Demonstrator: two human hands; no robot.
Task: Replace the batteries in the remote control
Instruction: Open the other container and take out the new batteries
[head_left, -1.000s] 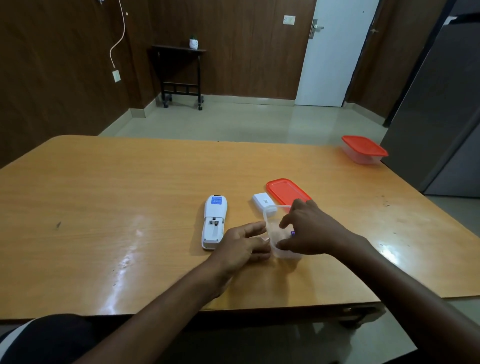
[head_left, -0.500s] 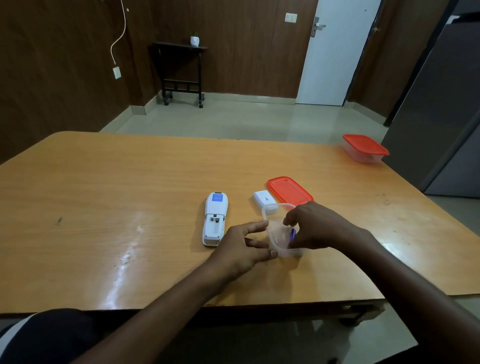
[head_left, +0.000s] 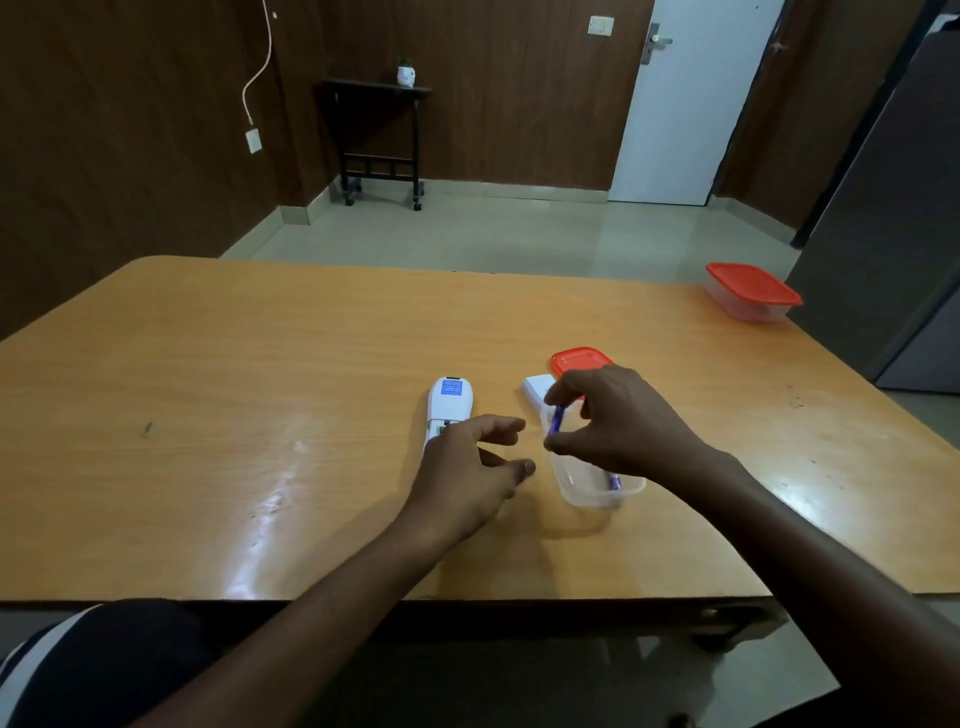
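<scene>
The white remote control (head_left: 450, 400) lies face down on the wooden table (head_left: 208, 415), its battery bay uncovered and partly hidden by my left hand. My left hand (head_left: 470, 475) hovers open over the remote's near end. My right hand (head_left: 618, 421) pinches a blue battery (head_left: 558, 420) between thumb and fingers, held above a small clear plastic box (head_left: 592, 483). A second blue battery (head_left: 614, 481) lies inside that box. The white battery cover (head_left: 537, 389) rests just beyond the box.
An orange lid (head_left: 576, 359) lies behind my right hand. A clear container with an orange lid (head_left: 752, 291) sits at the table's far right corner. A grey cabinet stands to the right, and a dark side table stands by the far wall.
My right hand has come up out of the clear box with a blue battery in its fingers. My left hand let go of the box and moved left toward the remote.
</scene>
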